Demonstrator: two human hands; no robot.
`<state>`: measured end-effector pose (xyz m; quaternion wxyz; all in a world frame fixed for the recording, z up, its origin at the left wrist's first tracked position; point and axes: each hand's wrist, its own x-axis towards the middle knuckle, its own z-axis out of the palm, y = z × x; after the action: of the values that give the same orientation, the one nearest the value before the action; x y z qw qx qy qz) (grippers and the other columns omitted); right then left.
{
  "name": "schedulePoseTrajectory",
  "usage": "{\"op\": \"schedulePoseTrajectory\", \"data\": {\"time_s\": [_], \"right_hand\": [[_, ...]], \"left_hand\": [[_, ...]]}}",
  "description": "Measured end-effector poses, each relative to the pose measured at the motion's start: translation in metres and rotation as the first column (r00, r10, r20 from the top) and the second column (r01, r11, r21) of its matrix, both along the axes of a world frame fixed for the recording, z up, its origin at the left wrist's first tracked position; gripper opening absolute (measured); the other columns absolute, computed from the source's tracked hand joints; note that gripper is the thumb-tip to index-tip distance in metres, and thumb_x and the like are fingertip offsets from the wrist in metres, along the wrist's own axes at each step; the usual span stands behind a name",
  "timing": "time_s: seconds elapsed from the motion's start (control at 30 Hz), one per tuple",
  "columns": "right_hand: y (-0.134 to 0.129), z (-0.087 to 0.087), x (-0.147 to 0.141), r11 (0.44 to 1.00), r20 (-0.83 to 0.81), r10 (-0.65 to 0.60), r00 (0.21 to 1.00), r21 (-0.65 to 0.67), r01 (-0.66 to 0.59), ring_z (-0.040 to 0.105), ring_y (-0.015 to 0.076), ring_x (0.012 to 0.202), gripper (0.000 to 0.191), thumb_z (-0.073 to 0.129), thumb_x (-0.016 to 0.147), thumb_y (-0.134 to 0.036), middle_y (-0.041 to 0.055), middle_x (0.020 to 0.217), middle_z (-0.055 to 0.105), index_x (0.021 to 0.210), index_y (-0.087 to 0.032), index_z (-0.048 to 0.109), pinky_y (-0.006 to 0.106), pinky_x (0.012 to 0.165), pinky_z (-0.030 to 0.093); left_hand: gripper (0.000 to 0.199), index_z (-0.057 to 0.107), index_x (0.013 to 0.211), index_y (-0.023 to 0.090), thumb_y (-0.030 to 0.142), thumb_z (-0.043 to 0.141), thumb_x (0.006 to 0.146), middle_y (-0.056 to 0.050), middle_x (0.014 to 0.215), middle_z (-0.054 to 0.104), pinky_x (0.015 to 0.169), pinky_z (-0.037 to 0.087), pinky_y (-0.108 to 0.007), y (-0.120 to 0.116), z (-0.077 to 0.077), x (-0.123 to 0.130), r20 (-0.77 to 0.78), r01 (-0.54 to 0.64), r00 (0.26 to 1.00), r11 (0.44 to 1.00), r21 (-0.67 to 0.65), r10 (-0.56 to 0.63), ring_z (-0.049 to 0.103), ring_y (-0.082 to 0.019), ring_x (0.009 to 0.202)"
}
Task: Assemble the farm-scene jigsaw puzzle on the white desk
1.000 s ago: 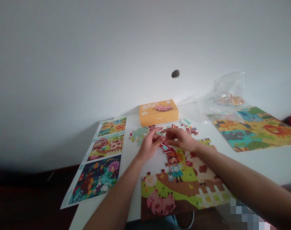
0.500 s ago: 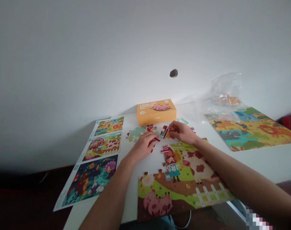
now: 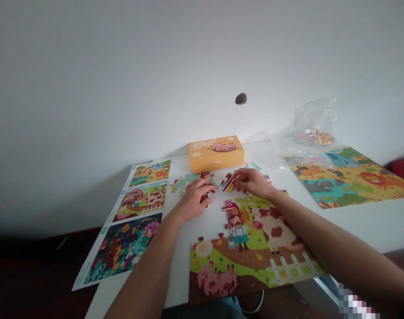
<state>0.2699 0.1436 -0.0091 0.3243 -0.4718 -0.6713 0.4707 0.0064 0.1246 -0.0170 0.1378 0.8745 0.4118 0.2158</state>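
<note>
A partly joined farm puzzle [image 3: 255, 254], with a cow, a farmer and a pig, lies at the table's front edge. Above its open upper-left part, my left hand [image 3: 197, 198] has thumb and fingers curved around a dark red puzzle piece, partly hidden by the hand. My right hand [image 3: 251, 182] pinches another red puzzle piece [image 3: 227, 181] by its edge, just beyond the puzzle's top. Loose pale green pieces [image 3: 180, 185] lie behind my left hand, and more colourful ones are partly covered by my right hand.
An orange puzzle box [image 3: 217, 155] stands against the wall. To the left lies a sheet with three pictures [image 3: 142, 199], the middle one showing the farm. At right are a joined safari puzzle [image 3: 348, 179] and a clear plastic bag [image 3: 313, 128] with orange contents.
My left hand has shifted slightly left, and its piece is now more hidden under the fingers. My right hand's piece has turned a little. The view has moved slightly.
</note>
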Motion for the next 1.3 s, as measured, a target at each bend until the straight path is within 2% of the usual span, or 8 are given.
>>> {"op": "schedulePoseTrajectory", "data": {"time_s": [0.17, 0.3, 0.4, 0.53, 0.8, 0.93, 1.07, 1.3], "right_hand": [[0.002, -0.001, 0.0, 0.989, 0.11, -0.135, 0.985, 0.071, 0.128, 0.065, 0.013, 0.062, 0.008, 0.062, 0.08, -0.027, 0.0026, 0.078, 0.075, 0.081, -0.019, 0.063, 0.022, 0.055, 0.045], [0.002, -0.002, 0.001, 0.962, 0.282, -0.236, 0.93, 0.201, 0.183, 0.067, 0.0152, 0.073, 0.011, 0.064, 0.081, -0.031, 0.0018, 0.08, 0.074, 0.081, -0.02, 0.067, 0.024, 0.065, 0.045], [0.001, -0.001, 0.0, 0.929, 0.44, -0.334, 0.834, 0.303, 0.212, 0.065, 0.0165, 0.073, 0.014, 0.067, 0.079, -0.035, 0.0014, 0.08, 0.073, 0.077, -0.022, 0.069, 0.026, 0.064, 0.042], [-0.001, 0.003, -0.001, 0.918, 0.526, -0.375, 0.763, 0.324, 0.228, 0.064, 0.0165, 0.073, 0.018, 0.066, 0.08, -0.041, 0.001, 0.08, 0.072, 0.077, -0.024, 0.07, 0.026, 0.06, 0.038], [-0.001, 0.003, -0.001, 0.926, 0.585, -0.365, 0.725, 0.31, 0.216, 0.062, 0.0159, 0.071, 0.021, 0.066, 0.08, -0.045, 0.0, 0.078, 0.071, 0.077, -0.025, 0.07, 0.025, 0.056, 0.033], [-0.002, 0.003, -0.004, 0.941, 0.598, -0.31, 0.739, 0.302, 0.151, 0.06, 0.0146, 0.068, 0.023, 0.065, 0.082, -0.046, 0.0009, 0.077, 0.071, 0.075, -0.023, 0.068, 0.025, 0.055, 0.032], [-0.003, 0.003, -0.004, 0.941, 0.639, -0.316, 0.701, 0.306, 0.145, 0.061, 0.017, 0.069, 0.028, 0.062, 0.082, -0.05, 0.0033, 0.079, 0.071, 0.076, -0.024, 0.069, 0.026, 0.056, 0.033], [-0.003, 0.008, 0.0, 0.939, 0.686, -0.342, 0.642, 0.273, 0.208, 0.064, 0.0207, 0.075, 0.033, 0.061, 0.082, -0.054, 0.0071, 0.084, 0.071, 0.083, -0.024, 0.072, 0.028, 0.059, 0.038]], "left_hand": [[0.037, 0.064, 0.121, 0.022, 0.015, 0.057, 0.084, -0.007, 0.117, 0.062, 0.102, 0.042, -0.043, 0.008, -0.003, -0.006, 0.046, -0.212, 0.977, 0.966, 0.146, 0.207, 0.054, -0.025, 0.113], [0.028, 0.071, 0.1, 0.021, 0.011, 0.049, 0.085, -0.006, 0.1, 0.064, 0.093, 0.046, -0.039, 0.016, -0.002, -0.021, 0.074, -0.426, 0.905, 0.888, 0.172, 0.42, 0.058, -0.023, 0.1], [0.015, 0.073, 0.094, 0.023, 0.029, 0.061, 0.086, -0.004, 0.097, 0.063, 0.091, 0.046, -0.038, 0.015, 0.003, -0.033, 0.05, -0.38, 0.925, 0.919, 0.102, 0.377, 0.059, -0.022, 0.098], [0.042, 0.074, 0.1, 0.031, 0.052, 0.082, 0.065, -0.003, 0.107, 0.061, 0.098, 0.04, -0.042, 0.006, 0.009, -0.037, -0.086, -0.215, 0.973, 0.977, -0.012, 0.213, 0.055, -0.026, 0.108], [0.049, 0.067, 0.096, 0.026, 0.048, 0.087, 0.057, -0.003, 0.106, 0.06, 0.1, 0.036, -0.044, 0.005, 0.009, -0.03, -0.166, -0.212, 0.967, 0.971, -0.11, 0.192, 0.053, -0.028, 0.109], [0.052, 0.061, 0.096, 0.022, 0.048, 0.086, 0.058, -0.003, 0.105, 0.061, 0.093, 0.041, -0.04, 0.005, 0.008, -0.029, -0.152, -0.209, 0.969, 0.974, -0.088, 0.195, 0.054, -0.027, 0.106], [0.036, 0.062, 0.097, 0.024, 0.05, 0.073, 0.075, -0.004, 0.107, 0.06, 0.098, 0.039, -0.042, 0.005, 0.004, -0.025, -0.098, -0.209, 0.973, 0.978, 0.023, 0.21, 0.053, -0.026, 0.109], [0.052, 0.061, 0.126, 0.031, 0.057, 0.064, 0.081, -0.01, 0.141, 0.045, 0.102, 0.036, -0.053, 0.008, -0.011, -0.017, -0.14, -0.368, 0.91, 0.916, 0.158, 0.39, 0.04, -0.035, 0.129]]}}
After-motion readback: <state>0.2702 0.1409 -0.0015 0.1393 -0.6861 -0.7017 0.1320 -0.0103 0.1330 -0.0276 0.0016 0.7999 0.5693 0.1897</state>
